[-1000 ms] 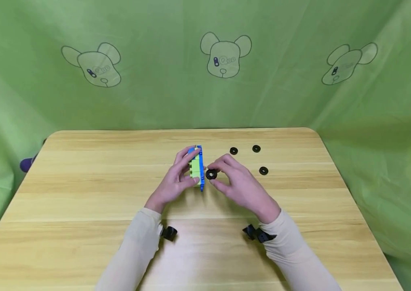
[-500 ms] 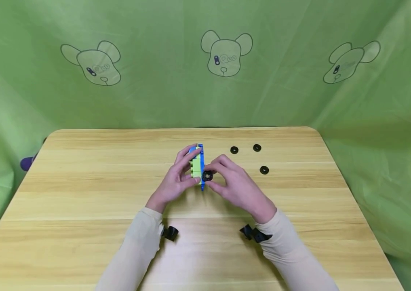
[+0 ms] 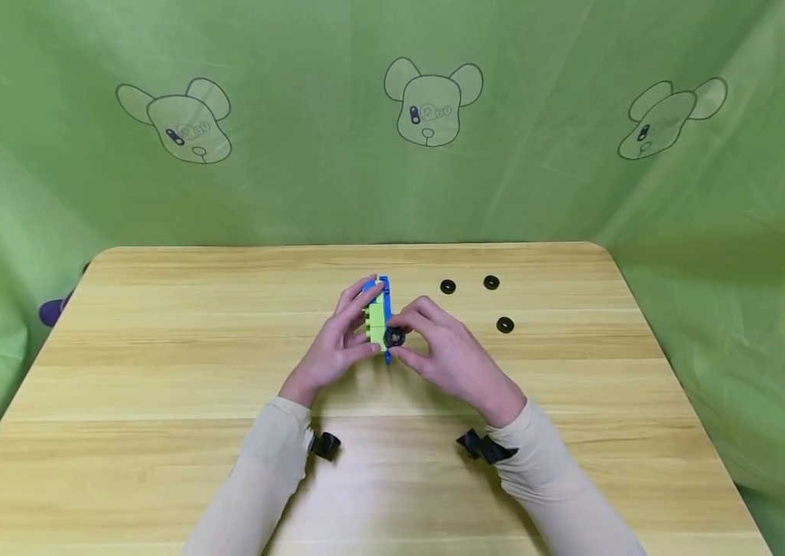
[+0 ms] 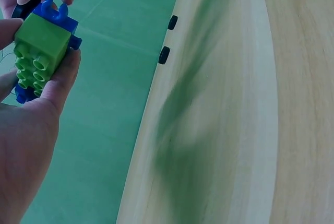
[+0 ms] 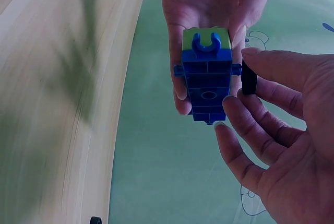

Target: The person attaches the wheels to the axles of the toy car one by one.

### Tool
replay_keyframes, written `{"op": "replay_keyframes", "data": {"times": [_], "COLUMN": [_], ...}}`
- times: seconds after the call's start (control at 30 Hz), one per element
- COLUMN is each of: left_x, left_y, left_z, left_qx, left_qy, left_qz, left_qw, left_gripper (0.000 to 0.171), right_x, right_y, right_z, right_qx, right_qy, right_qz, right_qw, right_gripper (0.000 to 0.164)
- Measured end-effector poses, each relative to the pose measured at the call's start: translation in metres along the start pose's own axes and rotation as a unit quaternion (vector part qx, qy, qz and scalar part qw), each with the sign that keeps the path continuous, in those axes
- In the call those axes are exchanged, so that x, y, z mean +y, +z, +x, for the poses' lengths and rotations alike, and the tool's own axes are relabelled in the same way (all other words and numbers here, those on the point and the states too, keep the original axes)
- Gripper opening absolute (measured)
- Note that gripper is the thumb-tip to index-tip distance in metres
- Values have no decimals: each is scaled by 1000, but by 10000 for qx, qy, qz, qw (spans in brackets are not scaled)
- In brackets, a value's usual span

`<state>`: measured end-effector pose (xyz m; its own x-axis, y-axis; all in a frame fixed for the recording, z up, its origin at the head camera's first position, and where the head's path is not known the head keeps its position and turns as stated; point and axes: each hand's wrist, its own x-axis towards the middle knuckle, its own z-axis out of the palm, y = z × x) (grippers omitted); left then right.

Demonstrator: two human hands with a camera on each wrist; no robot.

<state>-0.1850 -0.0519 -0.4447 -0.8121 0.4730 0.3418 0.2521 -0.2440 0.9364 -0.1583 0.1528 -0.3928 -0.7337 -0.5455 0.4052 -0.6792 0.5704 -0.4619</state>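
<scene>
My left hand (image 3: 326,351) grips a toy block car (image 3: 377,315), held up off the table and turned on its side. It has lime-green studded bricks (image 4: 43,33) on a blue base (image 5: 207,85) with a hook at one end and short side pegs. Between the thumb and fingers of my right hand (image 3: 458,355) is a black toy wheel (image 3: 395,337). In the right wrist view the wheel (image 5: 249,79) meets the end of one side peg (image 5: 236,69); whether it sits on the peg cannot be told. The opposite peg (image 5: 179,71) is bare.
Three more black wheels lie flat on the wooden table (image 3: 156,371): one wheel (image 3: 448,286) and another wheel (image 3: 492,283) toward the back, a third wheel (image 3: 505,325) nearer, right of my right hand. A green curtain (image 3: 309,193) hangs behind the table.
My right hand has moved left with the black wheel, from a small gap beside the car to contact at its blue base. The left hand and the loose wheels stay almost still.
</scene>
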Motion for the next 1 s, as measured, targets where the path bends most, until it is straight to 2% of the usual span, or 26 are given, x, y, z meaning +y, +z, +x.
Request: {"op": "replay_keyframes", "data": {"times": [0.37,0.57,0.7,1.0], "left_x": [0,0,1,3], "left_y": [0,-1,-1,-1], "left_z": [-2,-2,-2,-1], "left_qx": [-58,39,157,297], "left_qy": [42,119,22,-139], "left_qz": [38,203,244,14], "left_qw": [10000,9997,9996,9995], "left_gripper": [88,81,76,77], "right_x": [0,-2,-2,-2], "right_y": [3,4,5,8], "right_z": [0,1,1,1], "right_qx": [-100,-95,-76,-172], "right_qy": [68,83,99,287], "right_qz": [-50,-19,22,419], "right_qw": [9999,9999,9999,9986], "right_gripper": [37,37,36,35]}}
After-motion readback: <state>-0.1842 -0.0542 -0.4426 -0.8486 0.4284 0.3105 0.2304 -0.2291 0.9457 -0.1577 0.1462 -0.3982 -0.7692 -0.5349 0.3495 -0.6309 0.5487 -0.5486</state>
